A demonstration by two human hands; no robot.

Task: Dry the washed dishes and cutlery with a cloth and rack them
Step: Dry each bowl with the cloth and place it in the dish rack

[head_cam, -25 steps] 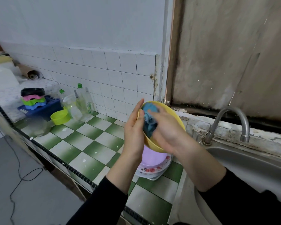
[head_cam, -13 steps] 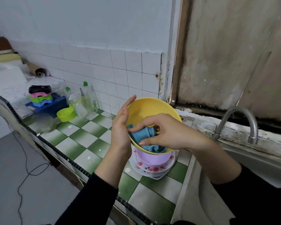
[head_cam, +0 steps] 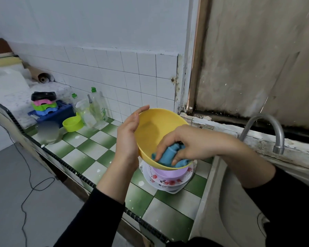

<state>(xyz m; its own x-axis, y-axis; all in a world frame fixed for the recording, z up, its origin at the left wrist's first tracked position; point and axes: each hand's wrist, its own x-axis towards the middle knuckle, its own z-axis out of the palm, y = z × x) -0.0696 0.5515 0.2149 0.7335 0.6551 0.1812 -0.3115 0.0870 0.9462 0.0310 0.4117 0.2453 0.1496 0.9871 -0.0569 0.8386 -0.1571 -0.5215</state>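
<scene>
Two hands hold a yellow bowl [head_cam: 155,125] tilted above the tiled counter [head_cam: 96,148], its mouth turned toward the camera. The left hand [head_cam: 128,138] lies flat against the bowl's outer left wall, fingers straight and reaching up to the far rim (the thumb is hidden). The right hand [head_cam: 187,143] is inside the bowl, its fingers curled round a bunched blue cloth [head_cam: 168,155] and pressing it to the near inner wall, just by the rim. Directly under the bowl a purple bowl [head_cam: 169,172] sits on a flowered plate [head_cam: 166,182] at the right end of the counter, just beside the sink [head_cam: 239,220]. A tap [head_cam: 268,125] arches over the sink from the far ledge. Far left on the counter stand a green bowl [head_cam: 72,123], clear bottles [head_cam: 96,106] with green caps, and a blue rack [head_cam: 59,113] with coloured dishes stacked on it, all well apart from the hands.
</scene>
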